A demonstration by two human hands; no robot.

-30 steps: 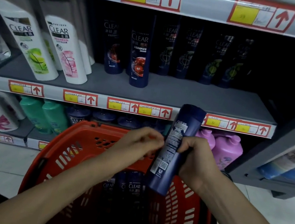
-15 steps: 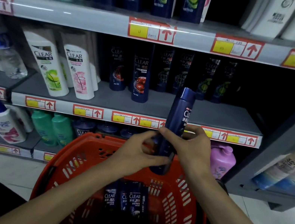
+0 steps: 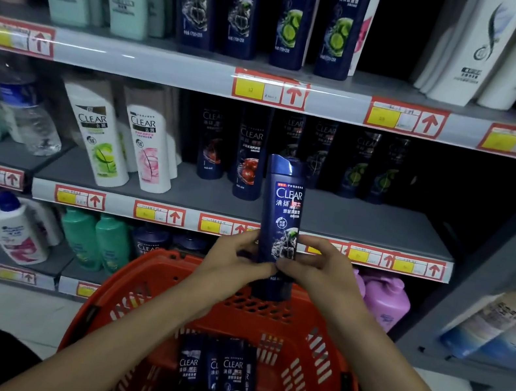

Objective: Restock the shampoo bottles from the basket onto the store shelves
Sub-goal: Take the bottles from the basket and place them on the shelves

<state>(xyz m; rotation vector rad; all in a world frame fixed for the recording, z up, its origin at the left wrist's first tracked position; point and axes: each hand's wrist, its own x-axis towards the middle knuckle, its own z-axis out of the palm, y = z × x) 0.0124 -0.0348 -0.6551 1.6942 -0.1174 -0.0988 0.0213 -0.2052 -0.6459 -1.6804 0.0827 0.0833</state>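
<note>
Both hands, the left hand [image 3: 233, 260] and the right hand [image 3: 317, 271], grip the lower half of an upright dark blue shampoo bottle [image 3: 282, 213], label facing the camera, above the far rim of the red basket [image 3: 308, 349]. More dark bottles [image 3: 219, 369], perhaps four, lie inside. The middle shelf [image 3: 365, 221] stands behind.
</note>
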